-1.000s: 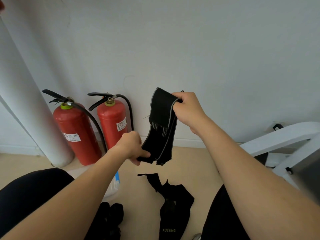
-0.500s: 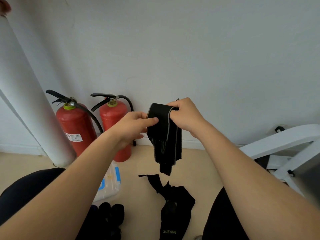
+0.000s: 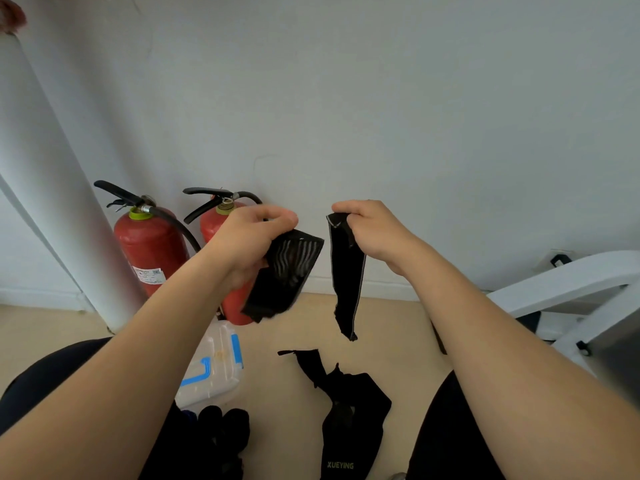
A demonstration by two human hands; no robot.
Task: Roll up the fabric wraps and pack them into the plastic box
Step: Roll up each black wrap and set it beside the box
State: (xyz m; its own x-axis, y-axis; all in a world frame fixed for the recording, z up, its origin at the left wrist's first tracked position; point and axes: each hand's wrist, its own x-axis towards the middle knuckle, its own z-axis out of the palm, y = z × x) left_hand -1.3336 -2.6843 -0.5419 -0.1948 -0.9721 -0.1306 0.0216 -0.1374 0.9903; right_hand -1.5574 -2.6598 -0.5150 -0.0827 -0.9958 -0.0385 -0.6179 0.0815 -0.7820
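Clear plastic box (image 3: 220, 374) (contents unclear)

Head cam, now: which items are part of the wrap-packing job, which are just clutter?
Job: left hand gripping black striped fabric piece; right hand pinching black fabric strip; black fabric wraps on floor; clear plastic box with blue latches.
Clutter: left red fire extinguisher; right red fire extinguisher; white pillar; white chair frame.

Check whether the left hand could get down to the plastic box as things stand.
Probably yes: the plastic box lies on the floor below the left hand, nothing between them. But that hand's grip is full with a black fabric wrap, so it would arrive occupied.
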